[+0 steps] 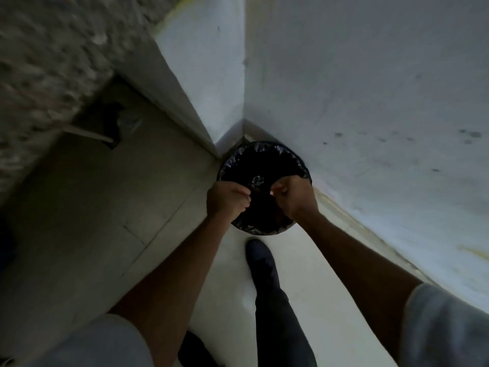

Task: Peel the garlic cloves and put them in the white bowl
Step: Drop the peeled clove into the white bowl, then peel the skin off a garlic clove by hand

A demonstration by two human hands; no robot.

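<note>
Both my hands hang over a round bin lined with a black bag [260, 160] that stands in the corner of the room. My left hand [227, 198] is over the bin's left rim with its fingers curled into a fist, and nothing shows in it. My right hand [293, 197] is over the right side with its fingers curled, and a small pale scrap [271, 192], seemingly garlic peel, sits at its fingertips. No garlic cloves and no white bowl are in view.
Pale walls [370, 102] meet behind the bin. My dark shoe [260, 258] stands on the light floor just in front of it. A rough stone counter edge [47, 62] runs along the upper left, with a dark gap beneath it.
</note>
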